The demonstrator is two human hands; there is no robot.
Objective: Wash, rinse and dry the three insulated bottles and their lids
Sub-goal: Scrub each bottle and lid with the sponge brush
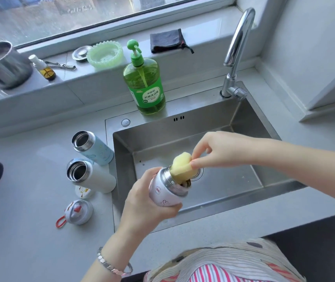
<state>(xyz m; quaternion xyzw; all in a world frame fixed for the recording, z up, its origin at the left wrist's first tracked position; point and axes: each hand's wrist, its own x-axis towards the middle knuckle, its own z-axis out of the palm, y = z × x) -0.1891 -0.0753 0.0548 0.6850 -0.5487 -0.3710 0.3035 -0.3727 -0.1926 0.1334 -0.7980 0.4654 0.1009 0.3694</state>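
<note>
Pink bottle (165,192), over sink (243,110): gripped by left hand (144,202), mouth tilted up-right; right hand (213,149) pinches sponge (182,166) into it.

On the windowsill (205,36), a pale green scalloped dish (104,54) sits with a round metal strainer lid (79,53) touching its left side. Further left of the dish lie a thin metal tool (61,66), a small amber spray bottle (43,68) and, farthest out, a steel pot (2,66). Right of the dish, well apart, lies a dark folded cloth (167,40).
</note>
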